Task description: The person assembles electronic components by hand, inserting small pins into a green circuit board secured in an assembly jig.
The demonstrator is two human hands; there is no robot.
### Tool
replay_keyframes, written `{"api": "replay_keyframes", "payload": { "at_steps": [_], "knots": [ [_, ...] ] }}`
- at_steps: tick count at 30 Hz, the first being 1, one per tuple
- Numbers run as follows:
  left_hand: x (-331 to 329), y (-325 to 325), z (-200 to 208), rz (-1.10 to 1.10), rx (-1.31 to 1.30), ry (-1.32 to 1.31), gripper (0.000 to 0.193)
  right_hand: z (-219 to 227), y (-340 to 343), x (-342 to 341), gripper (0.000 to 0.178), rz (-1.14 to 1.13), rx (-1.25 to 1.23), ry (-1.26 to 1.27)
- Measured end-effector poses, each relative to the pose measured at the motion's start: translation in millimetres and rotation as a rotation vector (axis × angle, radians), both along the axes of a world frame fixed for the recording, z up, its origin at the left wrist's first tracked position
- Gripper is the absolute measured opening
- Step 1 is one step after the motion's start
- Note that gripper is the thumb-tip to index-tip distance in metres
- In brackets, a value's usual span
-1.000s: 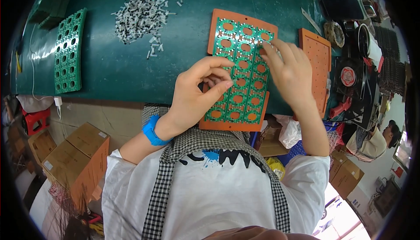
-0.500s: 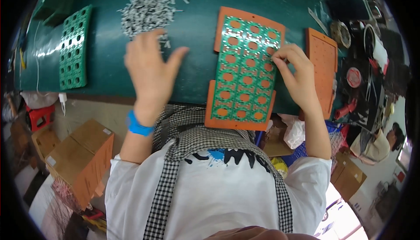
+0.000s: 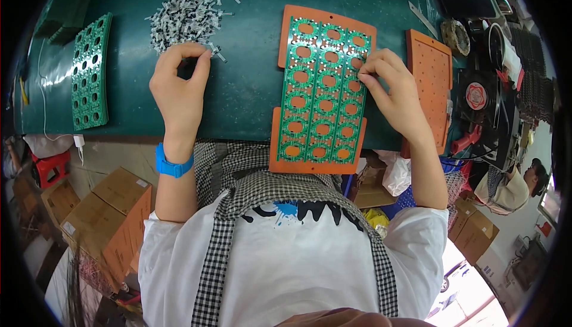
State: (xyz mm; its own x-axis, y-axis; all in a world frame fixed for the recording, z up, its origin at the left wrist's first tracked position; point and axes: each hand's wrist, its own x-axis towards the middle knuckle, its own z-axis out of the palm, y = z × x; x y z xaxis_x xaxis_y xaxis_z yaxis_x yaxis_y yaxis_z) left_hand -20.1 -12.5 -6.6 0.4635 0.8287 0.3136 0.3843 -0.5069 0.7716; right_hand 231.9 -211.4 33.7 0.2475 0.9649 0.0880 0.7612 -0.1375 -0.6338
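Observation:
A green circuit board panel (image 3: pixel 310 97) with rows of oval openings lies on an orange fixture plate (image 3: pixel 283 38). At the panel's right edge is my right hand (image 3: pixel 393 89), its thumb and index finger pinched; whatever they hold is too small to make out. A heap of small, thin white-and-dark parts (image 3: pixel 186 17) lies on the table at the far left. By the near edge of that heap, my left hand (image 3: pixel 179 86) is curled with thumb and index tips together. I cannot tell whether a part is between them.
A stack of green circuit panels (image 3: pixel 91 74) sits at the left of the green table (image 3: pixel 244 71). Another orange plate (image 3: pixel 430 83) lies right of the panel, near a metal ruler (image 3: pixel 423 18), a tape roll (image 3: pixel 456 37) and a red-handled tool (image 3: pixel 466 141). Cardboard boxes (image 3: pixel 107 208) stand below left.
My left hand, spread and blurred before, has closed into a pinch beside the heap. My right hand stays pinched at the panel's right edge. The whole view has shifted slightly.

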Motion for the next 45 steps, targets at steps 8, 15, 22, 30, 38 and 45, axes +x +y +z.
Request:
{"api": "replay_keyframes", "payload": {
  "at_steps": [8, 15, 22, 30, 38, 45],
  "knots": [
    [9, -34, 21, -0.199, -0.666, -0.355, 0.025, -17, -13, -8, 0.017, -0.011, 0.157, -0.236],
    [23, -79, 36, -0.475, -0.959, -0.372, 0.037, 4, -12, -36, 0.031, 0.050, 0.214, -0.542],
    [30, -95, 39, -0.562, -0.912, -0.285, 0.042, 8, -15, -68, 0.016, 0.111, 0.250, 0.091],
    [4, -14, 12, 0.021, 0.257, 0.353, 0.032, 10, -21, -20, 0.006, -0.043, -0.012, 0.056],
    [1, -3, 5, -0.046, 0.113, 0.277, 0.009, 9, -17, -14, 0.009, 0.103, -0.050, 0.006],
    [3, -6, 4, -0.072, 0.173, 0.163, 0.005, 5, -16, -17, 0.009, 0.077, -0.028, -0.019]
  ]
}}
